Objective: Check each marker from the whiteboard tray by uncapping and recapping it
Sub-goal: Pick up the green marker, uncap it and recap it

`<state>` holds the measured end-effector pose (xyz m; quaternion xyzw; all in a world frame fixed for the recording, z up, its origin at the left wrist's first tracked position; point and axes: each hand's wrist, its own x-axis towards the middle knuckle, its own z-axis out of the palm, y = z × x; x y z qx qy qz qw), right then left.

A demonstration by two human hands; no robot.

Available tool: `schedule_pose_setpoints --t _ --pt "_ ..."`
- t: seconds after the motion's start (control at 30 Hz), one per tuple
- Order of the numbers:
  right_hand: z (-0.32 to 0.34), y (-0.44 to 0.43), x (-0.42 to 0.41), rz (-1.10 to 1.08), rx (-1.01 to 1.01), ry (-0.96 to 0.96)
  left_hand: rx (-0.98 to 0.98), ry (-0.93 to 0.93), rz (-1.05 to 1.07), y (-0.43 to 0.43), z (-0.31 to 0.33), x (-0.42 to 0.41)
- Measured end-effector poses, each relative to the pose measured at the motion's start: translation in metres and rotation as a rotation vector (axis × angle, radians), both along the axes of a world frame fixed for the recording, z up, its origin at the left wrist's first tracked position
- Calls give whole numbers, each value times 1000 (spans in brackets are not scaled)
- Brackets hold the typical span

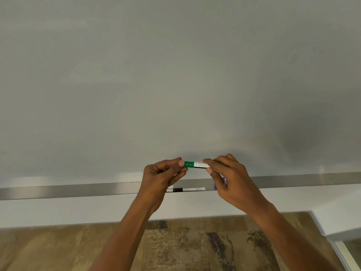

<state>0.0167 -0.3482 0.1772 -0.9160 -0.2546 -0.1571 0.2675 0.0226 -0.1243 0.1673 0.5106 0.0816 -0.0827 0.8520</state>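
Both hands are gripping the green marker (196, 165): left hand (163, 178) pinching its cap, right hand (230, 181) its barrel; the tray (78, 189) is holding a black marker (185, 189).

Worn wood-look plank floor (195, 247) with dark scuffed patches across the bottom, plain white wall band (78, 212) above the floor, pale white skirting edge (320, 225) angling down at lower right, thin metal-framed glass panel (349, 253) in the bottom right corner

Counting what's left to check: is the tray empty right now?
No, a black marker lies in the tray, below the hands holding the green marker.
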Motion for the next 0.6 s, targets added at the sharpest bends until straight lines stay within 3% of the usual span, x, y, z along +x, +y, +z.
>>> schedule_pose_setpoints --t 0.33,0.6 --pt "1 9 18 -33 63 -15 41 -59 -19 0 -1 23" --pt "-36 -3 41 -38 97 98 112 -23 44 7 -33 40"
